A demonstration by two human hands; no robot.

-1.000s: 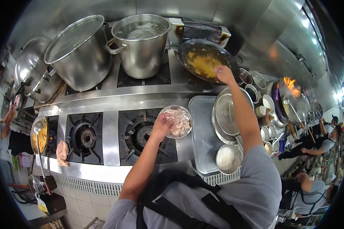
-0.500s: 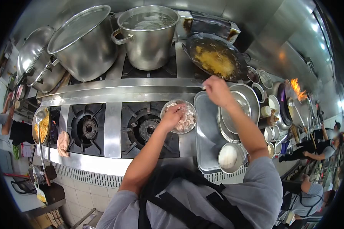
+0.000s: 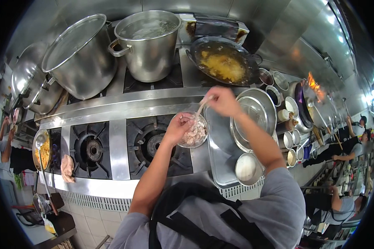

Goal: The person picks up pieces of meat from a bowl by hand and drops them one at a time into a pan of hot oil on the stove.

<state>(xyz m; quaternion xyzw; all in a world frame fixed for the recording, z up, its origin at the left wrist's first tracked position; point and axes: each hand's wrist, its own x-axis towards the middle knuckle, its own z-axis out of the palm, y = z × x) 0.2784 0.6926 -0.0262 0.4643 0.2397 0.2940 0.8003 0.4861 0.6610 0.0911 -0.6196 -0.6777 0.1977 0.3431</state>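
A metal bowl (image 3: 204,140) of pale, raw-looking pieces (image 3: 192,137) rests beside the front burner. Over its left side is my left hand (image 3: 179,126), fingers closed at the pieces; what they pinch is too small to name. Above and right of the bowl, my right hand (image 3: 221,101) grips one end of a pale strip (image 3: 201,107), which hangs down toward the bowl. Behind my right hand, a black wok (image 3: 251,68) holds bubbling oil with yellow food (image 3: 226,68) in it.
Two large pots (image 3: 151,58) (image 3: 85,66) stand at the back. A metal tray (image 3: 220,166), stacked round pans (image 3: 266,110) and a white-filled bowl (image 3: 248,169) lie right. At left are a pan of food (image 3: 42,153) and a cloth (image 3: 67,168). Flames (image 3: 314,87) and several people (image 3: 340,207) appear farther right.
My right hand has moved left and down, toward the bowl, and a pale strip now hangs from it. My left hand stays at the bowl's left side. The whole view has shifted slightly.
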